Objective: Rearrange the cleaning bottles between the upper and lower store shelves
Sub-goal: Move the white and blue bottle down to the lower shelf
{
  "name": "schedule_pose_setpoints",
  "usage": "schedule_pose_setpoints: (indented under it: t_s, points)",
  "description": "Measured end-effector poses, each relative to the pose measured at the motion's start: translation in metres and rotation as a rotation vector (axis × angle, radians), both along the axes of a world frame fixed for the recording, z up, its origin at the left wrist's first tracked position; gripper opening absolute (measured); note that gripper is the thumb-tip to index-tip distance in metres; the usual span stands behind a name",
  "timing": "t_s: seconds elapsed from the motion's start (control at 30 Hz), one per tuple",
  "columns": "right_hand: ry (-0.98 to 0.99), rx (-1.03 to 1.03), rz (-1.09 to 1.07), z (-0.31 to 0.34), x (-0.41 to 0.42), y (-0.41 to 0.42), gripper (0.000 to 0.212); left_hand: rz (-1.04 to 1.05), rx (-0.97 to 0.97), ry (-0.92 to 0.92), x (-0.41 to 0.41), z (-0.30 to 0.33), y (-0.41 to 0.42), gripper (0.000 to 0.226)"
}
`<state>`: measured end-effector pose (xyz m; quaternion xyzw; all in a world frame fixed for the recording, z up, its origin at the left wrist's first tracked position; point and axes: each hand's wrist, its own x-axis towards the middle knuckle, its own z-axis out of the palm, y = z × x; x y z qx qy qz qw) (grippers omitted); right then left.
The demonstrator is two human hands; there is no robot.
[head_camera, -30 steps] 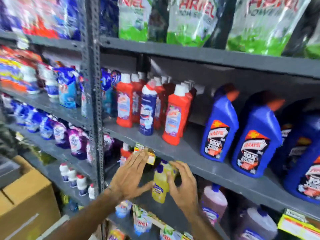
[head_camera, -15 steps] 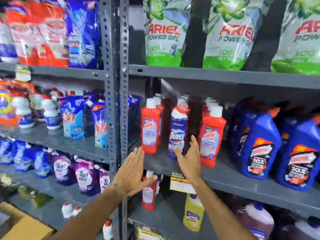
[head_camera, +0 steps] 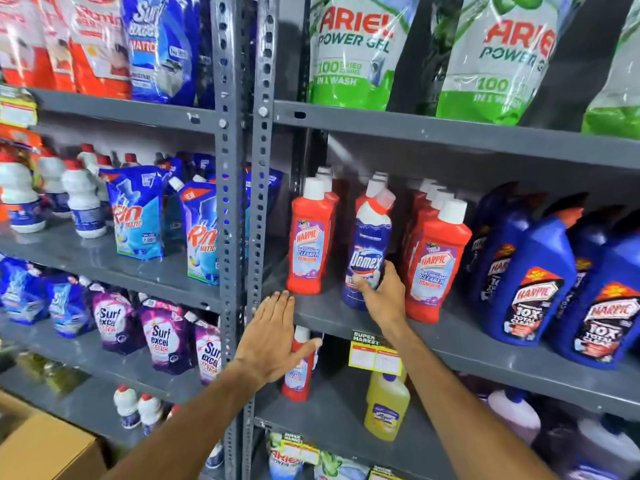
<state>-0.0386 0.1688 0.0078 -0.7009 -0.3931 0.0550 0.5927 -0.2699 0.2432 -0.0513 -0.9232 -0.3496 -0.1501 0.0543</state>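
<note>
A blue Domex bottle [head_camera: 367,251] with a pale red cap stands on the upper grey shelf [head_camera: 332,315], between rows of red Harpic bottles [head_camera: 310,244]. My right hand [head_camera: 382,294] wraps its fingers round the lower part of the Domex bottle. My left hand [head_camera: 273,336] hovers flat with fingers apart at the shelf's front edge, holding nothing. Behind it, on the lower shelf [head_camera: 332,424], stands one red Harpic bottle [head_camera: 298,370], partly hidden by the hand. A yellow bottle [head_camera: 386,405] stands to its right.
Large blue Harpic jugs [head_camera: 526,282] fill the upper shelf's right side. Ariel pouches [head_camera: 349,53] hang over the top shelf. A perforated grey upright [head_camera: 239,202] divides the bays; Rin and Surf pouches fill the left bay. A cardboard box [head_camera: 52,452] sits bottom left.
My view has tilted up. My right hand has risen from the yellow bottle on the lower shelf and closed round the Domex bottle. My left hand has stayed spread near the shelf edge.
</note>
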Motion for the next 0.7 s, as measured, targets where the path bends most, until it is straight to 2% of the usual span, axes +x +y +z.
schedule_pose_setpoints:
  t_s: [0.43, 0.53, 0.7]
  points:
    - [0.003, 0.117, 0.109, -0.012, -0.070, -0.057, 0.054, -0.073, -0.037, -0.046, -0.033, -0.040, -0.042, 0.109]
    - [0.015, 0.118, 0.138, -0.027, -0.084, -0.070, 0.042, -0.064, -0.085, -0.025, -0.040, -0.059, -0.048, 0.108]
    - [0.041, 0.081, 0.133, -0.078, -0.096, -0.085, 0.048, -0.033, -0.147, 0.039, -0.047, -0.097, -0.050, 0.111]
